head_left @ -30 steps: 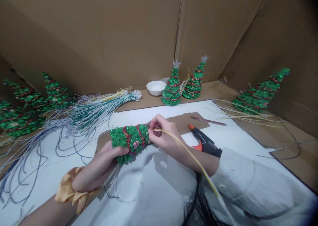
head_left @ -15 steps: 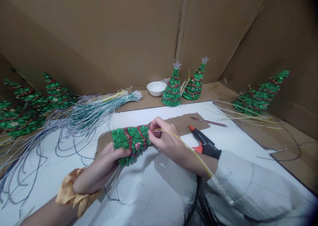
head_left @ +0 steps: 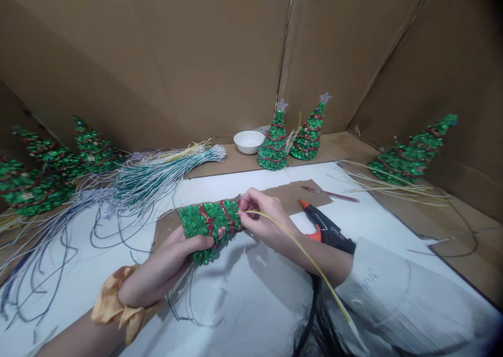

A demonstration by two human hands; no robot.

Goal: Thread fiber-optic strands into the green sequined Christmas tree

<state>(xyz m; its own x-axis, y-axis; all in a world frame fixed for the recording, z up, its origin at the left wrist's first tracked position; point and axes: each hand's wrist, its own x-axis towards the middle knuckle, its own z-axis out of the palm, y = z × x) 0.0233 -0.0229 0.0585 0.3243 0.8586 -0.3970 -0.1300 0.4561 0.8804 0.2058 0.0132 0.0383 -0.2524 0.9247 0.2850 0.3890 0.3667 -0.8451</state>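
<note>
A small green sparkly Christmas tree [head_left: 200, 221] with red garland lies on its side over the table, its narrow end pointing right. My left hand [head_left: 181, 252] is wrapped round its wide base, thumb on top. At the narrow end my right hand [head_left: 261, 213] pinches a yellow and white wire [head_left: 302, 249] against the tree. The wire trails back over the right forearm toward the lower right. The tree's tip is hidden behind the right fingers. Thin dark wires hang below the base.
A black and orange glue gun [head_left: 328, 229] and a thin reddish tool [head_left: 330, 192] lie right of the cardboard piece [head_left: 293, 199]. Wire bundles [head_left: 157, 176] spread at left. Behind stand a white bowl [head_left: 248, 143] and two star-topped trees [head_left: 272, 142]; more trees stand at both sides.
The tree and both hands sit slightly farther right in view. The trailing wire has swung outward and lies straighter along the right forearm. Both grips look the same.
</note>
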